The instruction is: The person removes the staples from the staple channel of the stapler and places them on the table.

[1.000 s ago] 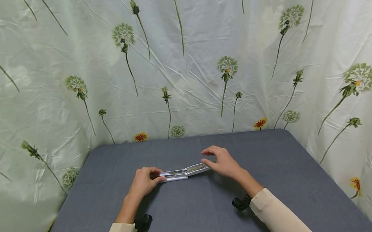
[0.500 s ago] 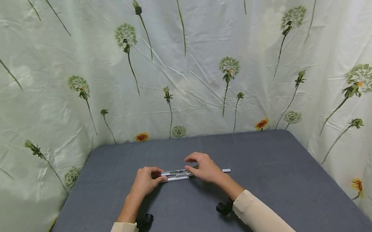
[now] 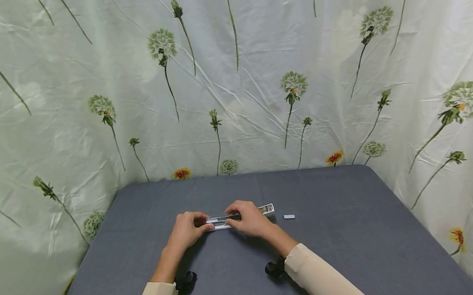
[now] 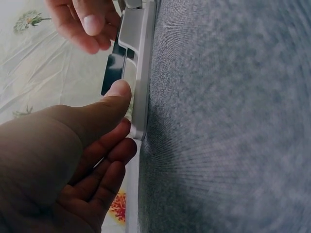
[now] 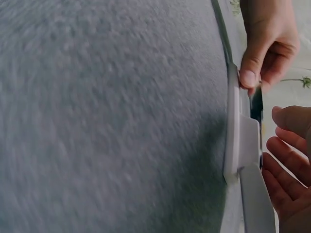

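One stapler [image 3: 220, 227] lies opened out on the grey table [image 3: 335, 242], toward its far side, the base flat and the lid [image 3: 267, 208] swung back to the person's right, its end tilted up off the cloth. From where I stand, the left hand [image 3: 184, 231] grasps the far-left end of the base, thumb on the near side and fingertips behind. Just beside that thumb, a dark piece [image 4: 112, 70] shows along the stapler in the left wrist view. Over the middle, the right hand [image 3: 248, 219] is held loosely, fingers bent and grasping nothing I can see; whether a fingertip touches the stapler I cannot tell. One small pale strip [image 3: 289, 217] lies by itself on the table, a little right of the lid. Both arms wear cream sleeves [image 3: 323, 279], and a black device [image 3: 275, 268] sits at each wrist. Behind hangs a pale curtain [image 3: 255, 117] printed with dandelions.
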Tool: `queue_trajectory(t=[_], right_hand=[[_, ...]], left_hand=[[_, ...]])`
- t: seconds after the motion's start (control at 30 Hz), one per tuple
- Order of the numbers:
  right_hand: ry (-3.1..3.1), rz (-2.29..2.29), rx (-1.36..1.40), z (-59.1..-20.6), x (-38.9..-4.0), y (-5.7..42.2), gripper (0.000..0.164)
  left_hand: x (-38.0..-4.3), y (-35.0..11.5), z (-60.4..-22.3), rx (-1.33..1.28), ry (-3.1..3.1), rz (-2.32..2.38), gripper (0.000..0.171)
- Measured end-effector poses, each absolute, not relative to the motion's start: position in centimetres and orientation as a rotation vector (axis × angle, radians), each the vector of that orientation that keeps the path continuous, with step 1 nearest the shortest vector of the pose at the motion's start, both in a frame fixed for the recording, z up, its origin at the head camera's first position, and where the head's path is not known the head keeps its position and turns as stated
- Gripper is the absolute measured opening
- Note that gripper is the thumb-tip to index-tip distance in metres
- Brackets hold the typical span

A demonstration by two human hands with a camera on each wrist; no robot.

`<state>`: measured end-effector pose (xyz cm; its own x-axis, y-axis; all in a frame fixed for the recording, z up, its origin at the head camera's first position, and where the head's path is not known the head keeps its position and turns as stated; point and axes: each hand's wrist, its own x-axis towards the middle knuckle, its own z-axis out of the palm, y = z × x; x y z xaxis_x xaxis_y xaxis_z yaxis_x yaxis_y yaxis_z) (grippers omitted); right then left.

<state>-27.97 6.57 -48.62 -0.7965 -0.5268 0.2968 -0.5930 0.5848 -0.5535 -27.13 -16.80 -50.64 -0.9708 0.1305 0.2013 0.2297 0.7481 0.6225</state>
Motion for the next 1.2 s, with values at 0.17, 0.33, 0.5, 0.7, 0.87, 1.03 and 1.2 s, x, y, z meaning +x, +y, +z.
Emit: queue_trajectory(t=[0.17,0.33,0.5,0.7,0.87,1.03,1.2], right_hand=[[-2.685,0.946,0.987,-49.2,-27.9,5.9,0.019],[-2.704,0.862,0.956,-49.5,-27.7,5.4,0.017],[-2.767,0.775,0.913,-49.5,-27.3,4.8,0.018],[-2.772,0.697,0.884,-49.6,-27.0,4.1,0.016],[-2.723,0.661,0.891,-49.9,-26.8,3.8,0.017],[-2.712,0.734,0.864,-50.0,-26.7,3.7,0.017],[-2.725,0.819,0.806,-49.9,-26.7,3.5,0.016]], left_hand=[[-27.1,-16.7,-50.7,-0.314,-2.793,-1.039,0.014],[-27.0,-16.6,-50.7,-0.320,-2.792,-1.037,0.014],[-26.9,-16.6,-50.9,-0.306,-2.797,-1.046,0.014],[-26.9,-16.8,-50.9,-0.293,-2.789,-1.055,0.016],[-26.9,-16.9,-50.8,-0.308,-2.782,-1.031,0.016],[-27.0,-16.8,-50.7,-0.310,-2.788,-1.021,0.015],[-27.0,-16.7,-50.7,-0.302,-2.786,-1.020,0.015]])
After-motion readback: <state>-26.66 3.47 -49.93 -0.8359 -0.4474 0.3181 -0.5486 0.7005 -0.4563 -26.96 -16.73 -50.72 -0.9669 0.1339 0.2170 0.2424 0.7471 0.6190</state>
